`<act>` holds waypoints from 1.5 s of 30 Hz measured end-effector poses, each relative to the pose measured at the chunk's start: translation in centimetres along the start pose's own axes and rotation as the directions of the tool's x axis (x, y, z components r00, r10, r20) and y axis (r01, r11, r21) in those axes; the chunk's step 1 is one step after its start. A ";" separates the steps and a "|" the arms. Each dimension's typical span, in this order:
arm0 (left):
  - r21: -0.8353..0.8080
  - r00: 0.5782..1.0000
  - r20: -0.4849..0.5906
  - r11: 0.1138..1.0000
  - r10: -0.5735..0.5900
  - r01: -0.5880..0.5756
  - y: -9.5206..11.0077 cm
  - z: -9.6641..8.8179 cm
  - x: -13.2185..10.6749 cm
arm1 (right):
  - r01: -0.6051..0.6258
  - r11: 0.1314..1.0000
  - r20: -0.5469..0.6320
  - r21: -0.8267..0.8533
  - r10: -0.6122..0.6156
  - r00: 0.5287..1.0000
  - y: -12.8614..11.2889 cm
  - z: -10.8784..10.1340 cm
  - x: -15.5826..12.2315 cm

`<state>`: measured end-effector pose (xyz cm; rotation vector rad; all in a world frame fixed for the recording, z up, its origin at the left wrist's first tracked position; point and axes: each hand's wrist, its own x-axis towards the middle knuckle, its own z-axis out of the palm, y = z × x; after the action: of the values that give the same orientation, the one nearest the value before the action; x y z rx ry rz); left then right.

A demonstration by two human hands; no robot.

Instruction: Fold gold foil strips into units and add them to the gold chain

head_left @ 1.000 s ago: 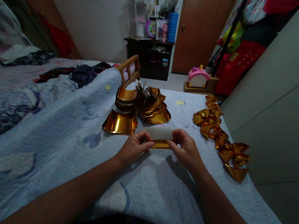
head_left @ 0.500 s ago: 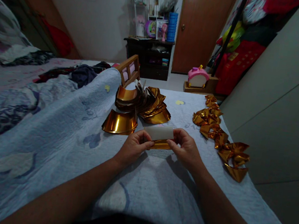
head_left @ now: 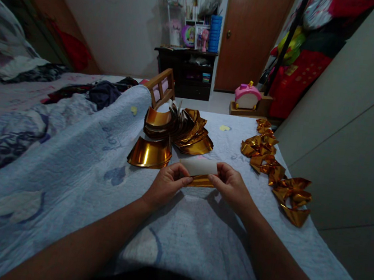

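A sheet of gold foil paper (head_left: 199,167) is held between both hands above the bed cover; its pale back faces up and a gold strip shows along the near edge. My left hand (head_left: 170,182) pinches the sheet's left end, thumb on the near side. At the right end, my right hand (head_left: 232,184) grips it the same way. Just beyond my left hand lies a stack of flat gold foil sheets (head_left: 150,153), with a fanned pile of more sheets (head_left: 192,134) behind it. To the right sits a row of folded gold foil pieces (head_left: 291,196).
A quilted blue cover (head_left: 89,210) spreads under everything and rises in a ridge on the left. Rumpled clothes (head_left: 104,93) lie past that ridge. A small wooden headboard-like frame (head_left: 161,87) stands behind the pile. A pale cabinet (head_left: 353,146) borders the right side.
Both hands keep their pinch on the foil sheet in almost the same place. The pale upper edge of the sheet sits slightly lower now.
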<state>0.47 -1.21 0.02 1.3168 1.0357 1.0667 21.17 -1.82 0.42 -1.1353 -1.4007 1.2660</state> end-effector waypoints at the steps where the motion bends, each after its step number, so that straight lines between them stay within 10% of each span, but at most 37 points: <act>1: 0.003 1.000 -0.002 1.000 0.000 0.000 0.0 0.0 0.0 | -0.013 1.000 0.003 -0.012 0.013 1.000 -0.1 0.0 0.0; 45: -0.070 0.993 -0.103 0.996 0.052 -0.060 -0.7 0.2 0.0 | -0.060 0.995 -0.034 0.080 0.063 0.997 -0.4 0.4 0.1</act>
<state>0.63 -1.26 -0.63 1.2498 1.0298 1.2131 20.78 -1.79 0.78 -1.1496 -1.2868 1.3261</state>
